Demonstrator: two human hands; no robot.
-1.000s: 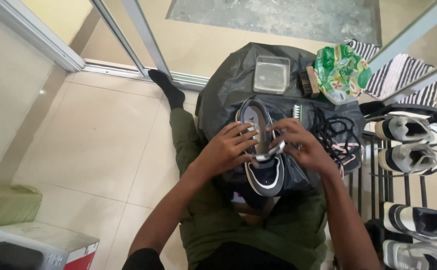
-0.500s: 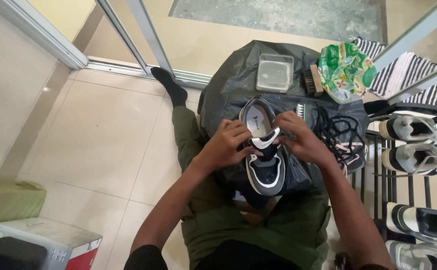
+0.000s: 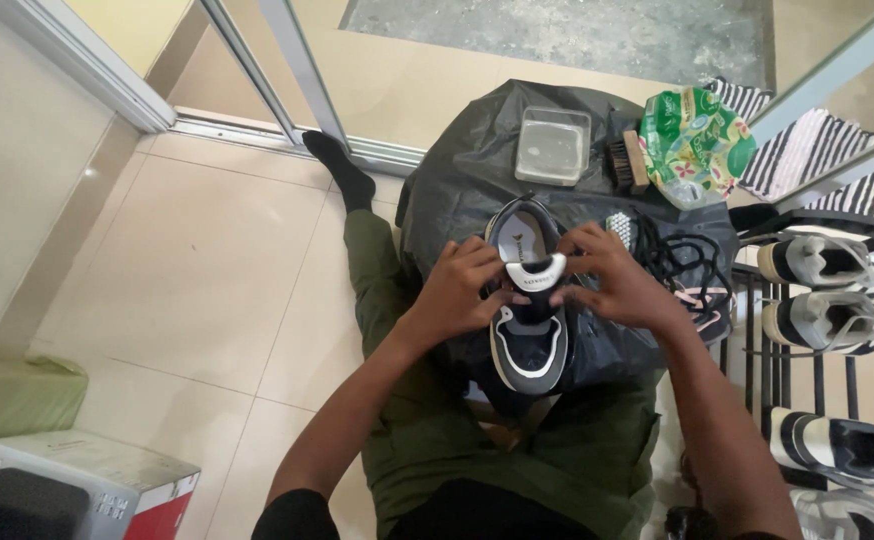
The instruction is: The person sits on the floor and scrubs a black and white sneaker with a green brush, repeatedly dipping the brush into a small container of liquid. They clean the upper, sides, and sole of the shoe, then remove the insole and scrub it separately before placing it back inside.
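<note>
Both hands, left hand (image 3: 457, 290) and right hand (image 3: 617, 285), pinch the tongue of the dark navy, white-soled sneaker (image 3: 527, 300) on the black plastic sheet (image 3: 457, 170) in the lap; since a second ago the tongue looks lifted. Black laces (image 3: 682, 262) lie right.

Single head-worn view, steeply downward, close over lap, perhaps slightly forward-tilted.

— What is laid on the black sheet (image 3: 457, 170)?
— A clear tub (image 3: 553, 146), brush (image 3: 621, 160), green pouch (image 3: 695, 143), black laces (image 3: 682, 262).
— And at the right?
— Shoes are kept on a rack (image 3: 825, 262).
</note>
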